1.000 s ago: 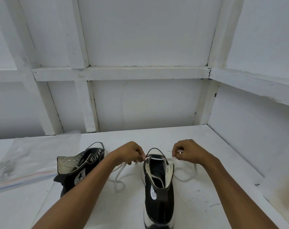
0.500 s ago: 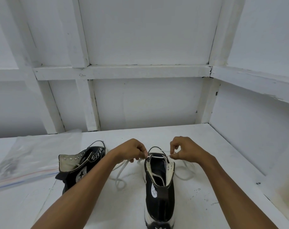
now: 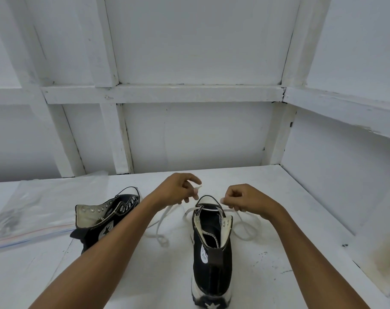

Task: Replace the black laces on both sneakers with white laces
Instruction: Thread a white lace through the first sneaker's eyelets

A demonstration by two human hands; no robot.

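Pinching the tip of the white lace [image 3: 164, 241] between thumb and fingertip, the left hand [image 3: 178, 189] sits just above the toe end of the upright sneaker [image 3: 213, 262], which stands toward the near edge of the surface [image 3: 267, 188]. The right hand [image 3: 245, 199] is curled tight on the lace's other end. The second sneaker [image 3: 105, 219] lies tipped over toward the left edge, by a plastic bag [image 3: 33, 208].
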